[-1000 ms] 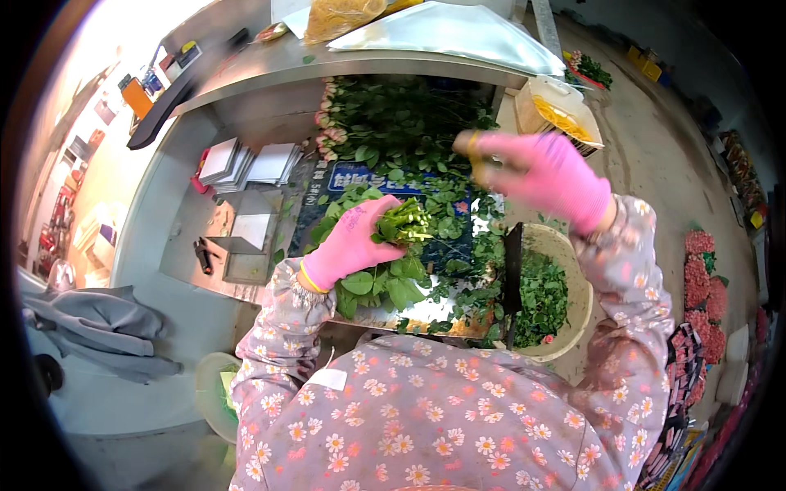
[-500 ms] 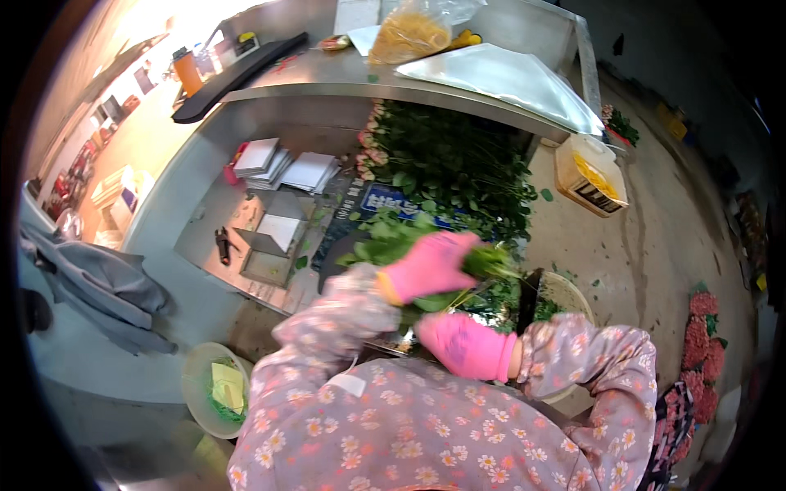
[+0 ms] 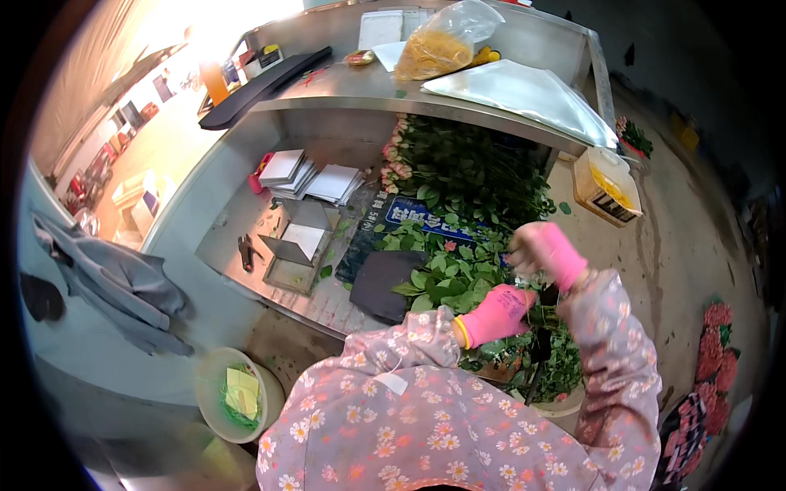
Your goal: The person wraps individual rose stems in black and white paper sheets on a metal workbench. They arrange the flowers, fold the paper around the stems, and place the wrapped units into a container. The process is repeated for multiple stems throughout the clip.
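Note:
My left hand point(image 3: 497, 315), in a pink glove, is wrapped around the stems of a leafy rose bunch point(image 3: 446, 274). The leaves fan out to the left over the bench, and a small pink bloom shows among them; cut stem ends show to the right of the glove. Just above and to the right, my right hand point(image 3: 550, 254) is raised with its gloved palm and bare fingertips curled together. Whatever sits between those fingertips is too small and blurred to name. Below both hands, a tub point(image 3: 561, 407) holds green leaf trimmings.
More pink roses point(image 3: 397, 168) lie at the back of the bench. To the left are stacked white cards point(image 3: 334, 182), a metal box frame point(image 3: 293, 266) and black-handled pliers point(image 3: 246, 252). A shelf point(image 3: 360, 96) spans behind; a yellow-filled container point(image 3: 606, 186) stands right.
My left hand has come down and right with the bunch, which now lies lower on the bench. The right hand has risen from below the left one to above and right of it.

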The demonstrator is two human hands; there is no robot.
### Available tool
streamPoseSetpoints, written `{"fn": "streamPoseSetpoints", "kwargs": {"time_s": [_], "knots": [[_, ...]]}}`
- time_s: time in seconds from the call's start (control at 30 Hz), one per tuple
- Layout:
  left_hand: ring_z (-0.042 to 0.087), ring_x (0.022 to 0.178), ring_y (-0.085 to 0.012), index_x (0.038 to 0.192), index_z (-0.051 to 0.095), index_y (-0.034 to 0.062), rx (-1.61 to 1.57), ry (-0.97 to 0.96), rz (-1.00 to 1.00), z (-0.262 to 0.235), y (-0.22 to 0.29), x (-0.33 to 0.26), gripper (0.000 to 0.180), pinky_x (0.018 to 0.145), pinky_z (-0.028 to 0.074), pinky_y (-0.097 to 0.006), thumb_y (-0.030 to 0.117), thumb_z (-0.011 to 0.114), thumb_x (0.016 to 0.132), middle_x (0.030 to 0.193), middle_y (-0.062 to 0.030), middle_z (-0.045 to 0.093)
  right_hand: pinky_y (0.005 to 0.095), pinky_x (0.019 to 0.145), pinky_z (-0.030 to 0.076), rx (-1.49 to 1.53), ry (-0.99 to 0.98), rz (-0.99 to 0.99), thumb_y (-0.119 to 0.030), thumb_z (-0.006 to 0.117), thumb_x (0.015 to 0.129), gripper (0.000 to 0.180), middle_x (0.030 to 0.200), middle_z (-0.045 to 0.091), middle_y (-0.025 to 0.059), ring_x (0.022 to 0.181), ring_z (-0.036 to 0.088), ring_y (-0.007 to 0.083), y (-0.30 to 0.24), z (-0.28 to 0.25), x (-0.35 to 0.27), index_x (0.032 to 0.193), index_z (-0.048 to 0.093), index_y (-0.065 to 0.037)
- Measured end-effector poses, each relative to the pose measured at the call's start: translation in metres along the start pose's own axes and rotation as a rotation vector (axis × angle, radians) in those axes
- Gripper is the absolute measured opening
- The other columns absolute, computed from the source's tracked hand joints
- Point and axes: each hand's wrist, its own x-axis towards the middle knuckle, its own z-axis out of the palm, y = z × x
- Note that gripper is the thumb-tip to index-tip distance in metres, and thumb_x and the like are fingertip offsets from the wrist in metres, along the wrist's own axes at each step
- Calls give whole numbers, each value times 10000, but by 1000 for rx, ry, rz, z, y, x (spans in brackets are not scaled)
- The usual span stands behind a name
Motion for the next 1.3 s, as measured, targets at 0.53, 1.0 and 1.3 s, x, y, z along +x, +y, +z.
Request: {"fn": "streamPoseSetpoints", "kwargs": {"time_s": [0.53, 1.0, 1.3], "knots": [[589, 897, -288, 1029, 572, 51, -257, 40, -6, 12, -15, -5, 419, 775, 465, -345, 283, 689, 701, 941, -146, 602, 352, 513, 425, -995, 285, -605, -266, 573, 780, 231, 595, 576, 107, 528, 556, 252, 22, 16, -59, 654, 593, -74], [565, 884, -300, 981, 572, 38, -330, -128, -47, -68, -14, -7, 439, 766, 453, -358, 141, 758, 597, 917, -117, 602, 344, 532, 434, -412, 406, -951, -76, 533, 783, 119, 623, 573, 92, 569, 569, 269, 101, -12, -87, 842, 629, -38], [579, 897, -322, 998, 567, 38, -280, -156, -79, 0, 5, 20, 434, 751, 460, -384, 182, 739, 626, 915, -144, 612, 245, 521, 408, 515, 781, -682, -190, 463, 941, 157, 818, 538, 30, 590, 516, 98, 205, 5, -34, 976, 515, -47]]}}
